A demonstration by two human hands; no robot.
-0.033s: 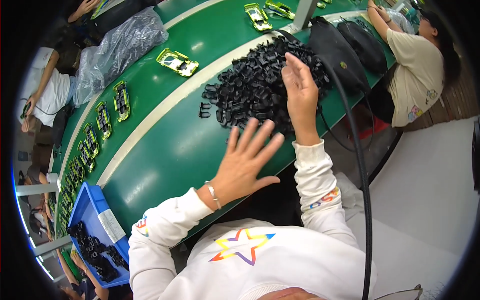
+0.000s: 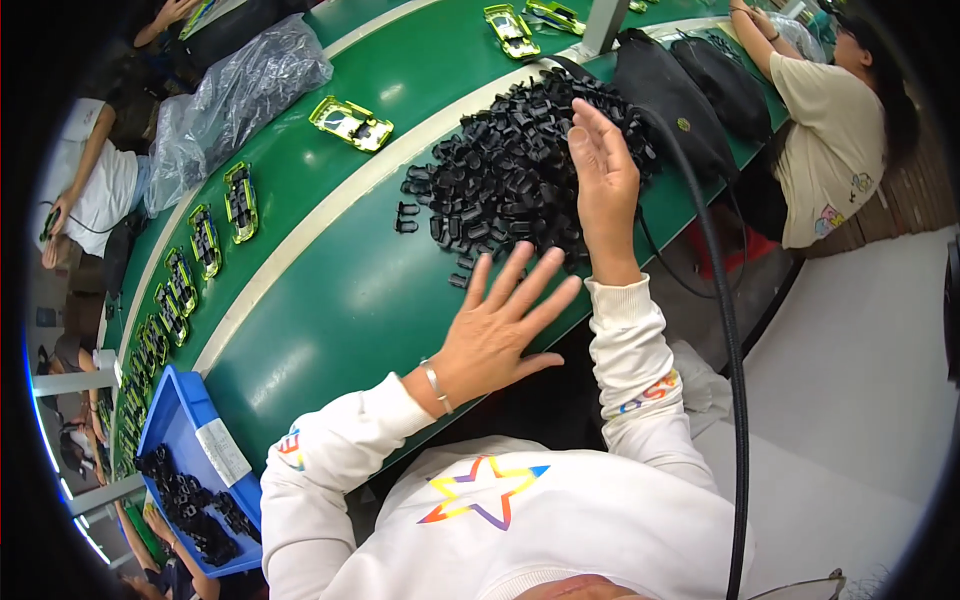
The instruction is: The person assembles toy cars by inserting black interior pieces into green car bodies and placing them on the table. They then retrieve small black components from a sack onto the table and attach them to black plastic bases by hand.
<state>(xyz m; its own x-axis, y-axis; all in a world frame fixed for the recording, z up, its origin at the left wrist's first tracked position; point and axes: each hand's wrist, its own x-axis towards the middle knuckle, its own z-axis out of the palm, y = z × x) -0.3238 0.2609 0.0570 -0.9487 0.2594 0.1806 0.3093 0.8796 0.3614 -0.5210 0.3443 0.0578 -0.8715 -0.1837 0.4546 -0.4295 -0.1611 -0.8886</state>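
Note:
A large heap of small black plastic clips (image 2: 500, 175) lies on the green bench (image 2: 340, 300) in front of me. My right hand (image 2: 605, 185) rests on the heap's right side, fingers stretched out and close together, gripping nothing. My left hand (image 2: 495, 330) lies flat on the bare green surface just below the heap. Its fingers are spread and the fingertips almost reach the nearest loose clips. A thin bracelet sits on my left wrist. A few stray clips (image 2: 405, 215) lie apart at the heap's left edge.
A blue bin (image 2: 170, 425) with more black clips stands at my lower left. Yellow-green trays (image 2: 350, 122) ride the belt behind a cream stripe. A clear plastic bag (image 2: 240, 85) and black bags (image 2: 670, 85) lie nearby. A black cable (image 2: 725, 330) hangs at right. Seated people (image 2: 830, 140) work around the bench.

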